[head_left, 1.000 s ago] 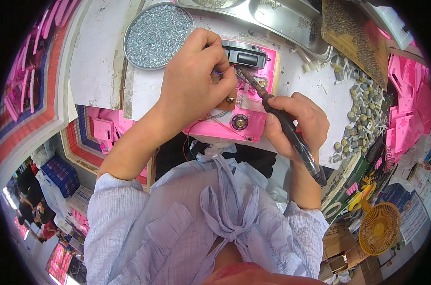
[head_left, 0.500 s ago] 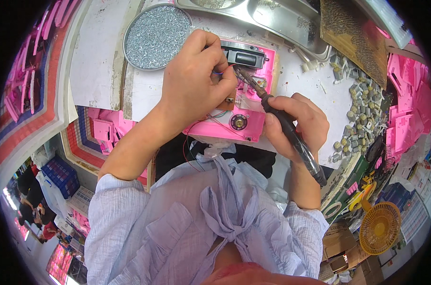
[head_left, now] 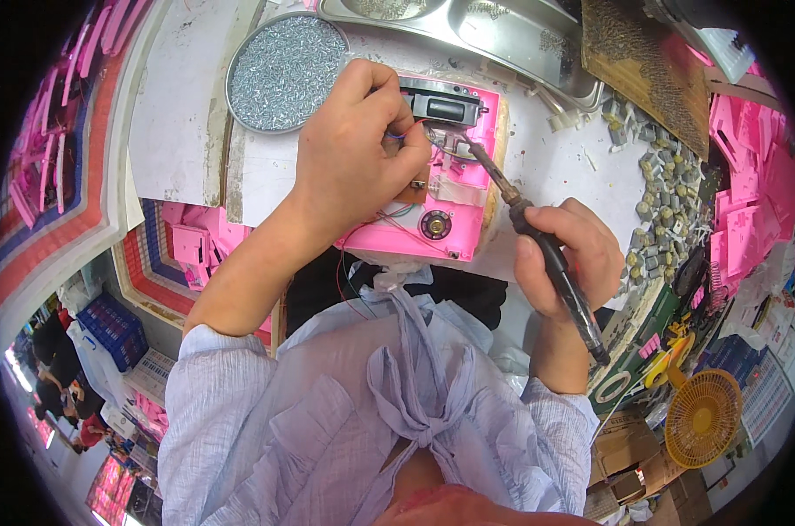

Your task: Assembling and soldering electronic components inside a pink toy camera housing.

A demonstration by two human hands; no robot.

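Observation:
A pink plastic housing (head_left: 397, 238) lies open in front of me, with a small round speaker (head_left: 436, 225) at its near side and a black part (head_left: 445, 109) at its far side. Over its left half, my left hand (head_left: 345, 149) is closed in a pinch on thin wires (head_left: 395, 136), blue and red; their ends are partly hidden by the fingers. My right hand (head_left: 581, 263) grips the black handle of a soldering iron (head_left: 551, 263) at the right. The iron's tip points up and left over the housing's right edge, apart from the pinched wires.
Beyond the left hand stands a round tray of small silver screws (head_left: 288, 74). A metal tray (head_left: 520, 44) sits at the back. Many small grey motor-like parts (head_left: 656, 202) lie to the right, near stacked pink pieces (head_left: 757, 184). A yellow fan (head_left: 702, 419) is at lower right.
My right hand has drawn the soldering iron right and slightly toward me, its tip leaving the spot by the left fingertips. My left hand keeps its pinch, nearly still.

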